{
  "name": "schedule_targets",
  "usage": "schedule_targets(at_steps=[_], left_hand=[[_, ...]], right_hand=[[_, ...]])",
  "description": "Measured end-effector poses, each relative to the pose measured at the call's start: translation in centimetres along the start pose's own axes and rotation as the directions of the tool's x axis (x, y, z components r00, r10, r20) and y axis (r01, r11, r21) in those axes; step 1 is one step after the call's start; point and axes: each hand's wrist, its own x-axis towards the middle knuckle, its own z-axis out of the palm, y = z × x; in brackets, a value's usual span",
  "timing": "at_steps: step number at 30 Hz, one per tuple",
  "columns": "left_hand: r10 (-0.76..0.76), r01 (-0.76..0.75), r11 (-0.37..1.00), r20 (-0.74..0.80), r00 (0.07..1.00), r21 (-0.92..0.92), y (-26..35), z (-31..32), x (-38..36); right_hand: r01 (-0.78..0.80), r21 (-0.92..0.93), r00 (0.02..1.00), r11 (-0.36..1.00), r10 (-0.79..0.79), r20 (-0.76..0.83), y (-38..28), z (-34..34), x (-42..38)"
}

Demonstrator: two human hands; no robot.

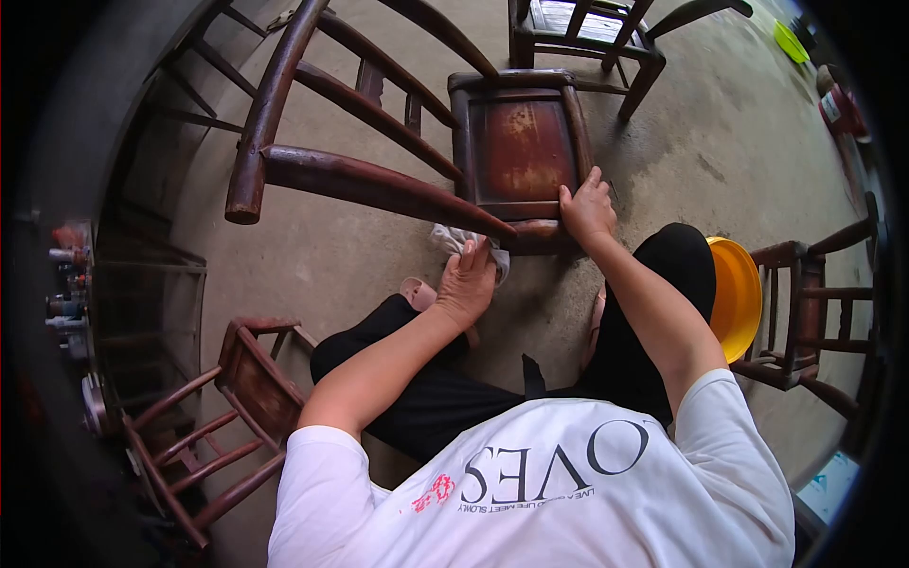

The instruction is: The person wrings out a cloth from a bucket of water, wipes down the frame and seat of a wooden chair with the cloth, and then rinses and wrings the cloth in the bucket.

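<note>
A dark red-brown wooden chair [521, 142] is in front of me, its worn seat panel facing up toward me and its slatted back reaching out to the left. My left hand [466, 280] holds a crumpled whitish cloth [456, 237] against the near left corner of the chair, by the joint of seat and back. Part of the cloth is hidden behind my fingers and the chair rail. At the seat's near right corner, my right hand [589, 208] grips the frame, thumb on top and fingers along the side edge.
A yellow basin [737, 298] stands beside my right knee. Similar wooden chairs are at the top [587, 47], at the right [805, 308] and at the lower left [260, 379]. A dark rack [142, 293] lines the left side. The floor is concrete [350, 251].
</note>
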Motion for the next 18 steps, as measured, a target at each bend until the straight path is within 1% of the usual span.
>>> schedule_targets(at_steps=[2, 4, 5, 7, 10, 11, 13, 14, 16, 17, 18], left_hand=[[-0.007, 0.007, 1.0, 0.01, 1.0, -0.01, -0.1, -0.2, 0.7], [-0.126, 0.137, 0.973, 0.069, 0.99, -0.186, -0.4, -0.1, 1.9], [-0.122, 0.133, 0.973, 0.07, 0.99, -0.188, -0.6, -0.5, 2.5], [-0.154, 0.143, 0.926, -0.003, 0.988, -0.35, -1.0, -1.6, 3.8], [-0.143, 0.143, 0.919, 0.028, 0.989, -0.367, -1.4, -2.2, 3.3], [-0.142, 0.14, 0.922, 0.02, 0.99, -0.362, -1.5, -2.1, 3.2], [-0.125, 0.157, 0.944, 0.125, 0.984, -0.291, -1.2, -1.3, 2.5], [-0.121, 0.152, 0.944, 0.123, 0.985, -0.294, -1.2, -1.3, 2.1], [-0.058, 0.085, 0.983, 0.167, 0.984, -0.164, -1.1, -1.3, 0.9], [-0.063, 0.091, 0.982, 0.167, 0.984, -0.164, -0.9, -1.2, 0.3], [0.019, -0.013, 0.998, 0.09, 0.996, -0.066, -0.7, -1.2, -0.4]], right_hand=[[-0.001, -0.002, 1.0, 1.0, 0.001, -0.005, 0.0, 0.0, 0.0], [-0.006, -0.006, 1.0, 1.0, 0.006, -0.007, 0.0, 0.0, -0.1], [-0.006, -0.002, 1.0, 1.0, 0.006, 0.004, 0.0, -0.1, -0.2], [-0.001, -0.001, 1.0, 1.0, 0.001, 0.009, -0.1, -0.3, 0.1], [0.009, -0.003, 1.0, 1.0, -0.009, 0.001, 0.0, 0.0, -0.1], [0.006, 0.004, 1.0, 1.0, -0.006, 0.004, 0.0, -0.2, -0.1], [0.0, 0.011, 1.0, 1.0, 0.0, 0.001, 0.1, -0.2, 0.2], [0.003, 0.014, 1.0, 1.0, -0.003, -0.002, 0.1, -0.2, 0.1], [0.008, 0.007, 1.0, 1.0, -0.008, 0.001, 0.4, -0.3, -0.1], [0.0, 0.009, 1.0, 1.0, 0.0, 0.006, 0.3, -0.4, 0.0], [-0.008, 0.013, 1.0, 1.0, 0.008, 0.015, 0.1, -0.3, -0.1]])
